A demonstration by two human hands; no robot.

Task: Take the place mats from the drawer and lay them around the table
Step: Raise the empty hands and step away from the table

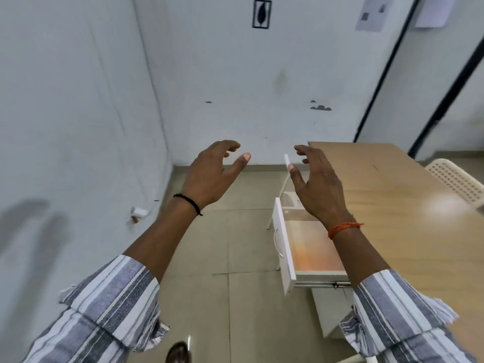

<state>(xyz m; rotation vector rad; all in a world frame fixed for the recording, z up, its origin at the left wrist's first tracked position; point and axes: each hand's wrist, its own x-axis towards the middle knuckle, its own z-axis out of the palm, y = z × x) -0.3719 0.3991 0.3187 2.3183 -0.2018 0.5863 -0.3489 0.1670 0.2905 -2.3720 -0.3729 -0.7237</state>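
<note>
Place mats are not visible in the open drawer [311,247]; both hands [209,176] [319,187] hover empty, fingers spread. Reach in, grip the stack flat.

Wall art: we see a black-framed leaf picture [261,13] high on the white wall.
Papers: two sheets [372,14] hang near the black door frame.
Chair: a white perforated seat [457,179] sits far right.
Floor: beige tiles [235,231].

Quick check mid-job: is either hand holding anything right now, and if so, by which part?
Nothing is held. The left hand and right hand are both raised in the air with fingers loosely spread, above the open drawer, touching nothing.
</note>
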